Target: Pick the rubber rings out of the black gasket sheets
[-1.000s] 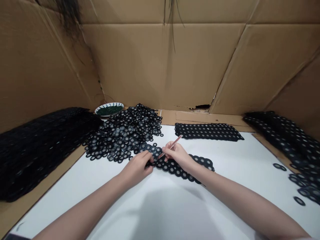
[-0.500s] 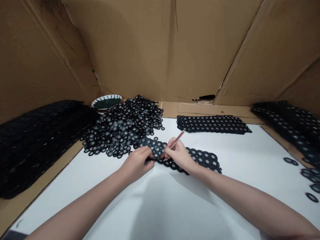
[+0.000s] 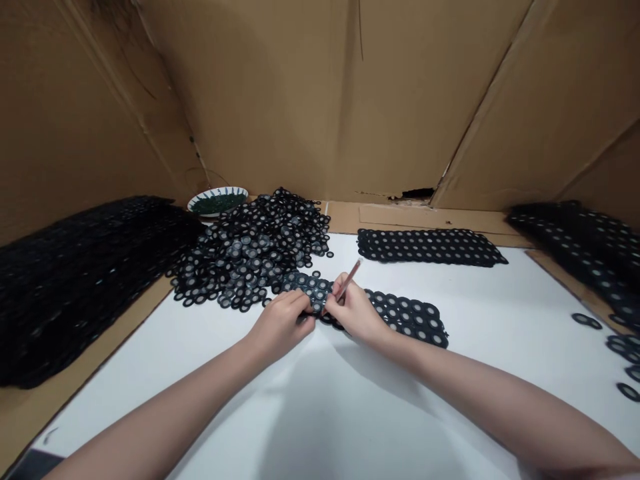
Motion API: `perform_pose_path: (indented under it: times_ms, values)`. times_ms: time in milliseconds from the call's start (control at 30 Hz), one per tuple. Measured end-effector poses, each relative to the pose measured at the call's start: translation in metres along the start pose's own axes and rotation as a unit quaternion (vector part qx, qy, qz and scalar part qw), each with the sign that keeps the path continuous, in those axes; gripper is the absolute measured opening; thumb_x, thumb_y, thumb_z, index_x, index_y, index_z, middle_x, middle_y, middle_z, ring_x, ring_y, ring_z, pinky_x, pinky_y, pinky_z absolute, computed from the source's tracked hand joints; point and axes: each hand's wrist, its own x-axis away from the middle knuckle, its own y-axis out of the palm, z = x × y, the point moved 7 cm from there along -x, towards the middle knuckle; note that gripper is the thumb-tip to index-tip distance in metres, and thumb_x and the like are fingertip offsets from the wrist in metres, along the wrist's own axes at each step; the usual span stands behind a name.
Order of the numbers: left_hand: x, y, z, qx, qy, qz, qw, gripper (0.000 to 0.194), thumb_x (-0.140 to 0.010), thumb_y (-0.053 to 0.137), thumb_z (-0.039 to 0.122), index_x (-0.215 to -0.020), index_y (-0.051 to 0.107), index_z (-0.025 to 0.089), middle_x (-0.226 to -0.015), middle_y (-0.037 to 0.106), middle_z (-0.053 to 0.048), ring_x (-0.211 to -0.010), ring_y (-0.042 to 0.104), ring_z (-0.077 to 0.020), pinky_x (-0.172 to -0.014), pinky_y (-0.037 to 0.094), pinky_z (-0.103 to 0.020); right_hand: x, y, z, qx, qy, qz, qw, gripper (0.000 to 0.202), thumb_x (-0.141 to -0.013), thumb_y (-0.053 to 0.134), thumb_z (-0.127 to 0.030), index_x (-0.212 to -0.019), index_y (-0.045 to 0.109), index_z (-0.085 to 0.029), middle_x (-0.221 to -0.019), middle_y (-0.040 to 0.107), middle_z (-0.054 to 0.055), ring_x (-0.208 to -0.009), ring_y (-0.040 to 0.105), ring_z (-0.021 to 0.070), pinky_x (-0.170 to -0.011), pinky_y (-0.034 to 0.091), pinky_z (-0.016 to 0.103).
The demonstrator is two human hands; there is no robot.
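A strip of joined black discs with pale grey centres (image 3: 406, 312) lies on the white tabletop before me. My left hand (image 3: 286, 319) is closed at the strip's near edge, thumb and fingers pinching it. Between the thumb and fingers of my right hand (image 3: 356, 310) is a slim reddish-brown pen-like tool (image 3: 350, 280), slanting up and to the right. Its lower tip points at the discs beside my left fingertips; the exact contact is hidden. Loose black discs (image 3: 250, 250) form a heap just behind the strip's left end.
A finished-looking disc panel (image 3: 433, 247) lies flat at the back. Dark stacked panels stand left (image 3: 90, 280) and right (image 3: 585, 253). A white-rimmed plate (image 3: 233, 191) with dark green bits sits behind the heap. Loose discs (image 3: 627, 392) lie far right; cardboard walls (image 3: 280, 100) enclose the table.
The tool in my right hand has tipped a little more upright. Both hands stay at the same part of the strip. The whole view has shifted slightly.
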Motion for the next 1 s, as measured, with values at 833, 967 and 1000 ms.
perform_pose_path:
  times_ms: [833,967,1000]
  values:
    - [0.003,-0.003,0.022,-0.146,0.085,-0.053,0.984,0.003,-0.078,0.043,0.023,-0.077,0.044,0.020,-0.075,0.051,0.001,-0.071,0.051,-0.0152,-0.060,0.037,-0.025,0.020,-0.023,0.013,-0.138,0.009,0.075,0.988,0.013,-0.064,0.042,-0.017,-0.070,0.032,-0.021,-0.048,0.038,-0.010,-0.036,0.042,0.0084,-0.034,0.035,0.019]
    - [0.005,0.001,0.030,-0.185,0.105,-0.023,0.977,0.007,-0.078,0.041,0.019,-0.072,0.044,0.019,-0.072,0.051,-0.001,-0.069,0.050,-0.0150,-0.061,0.038,-0.025,0.020,-0.022,0.013,-0.116,-0.002,0.081,0.990,0.012,-0.064,0.043,-0.016,-0.069,0.033,-0.021,-0.047,0.039,-0.009,-0.040,0.046,0.0099,-0.036,0.036,0.020]
    - [0.005,0.002,0.031,-0.190,0.113,-0.018,0.975,0.007,-0.078,0.041,0.018,-0.071,0.044,0.018,-0.071,0.051,-0.001,-0.068,0.050,-0.0149,-0.061,0.038,-0.025,0.020,-0.022,0.013,-0.115,-0.002,0.083,0.990,0.012,-0.064,0.042,-0.016,-0.069,0.034,-0.021,-0.047,0.040,-0.009,-0.041,0.046,0.0103,-0.038,0.037,0.020]
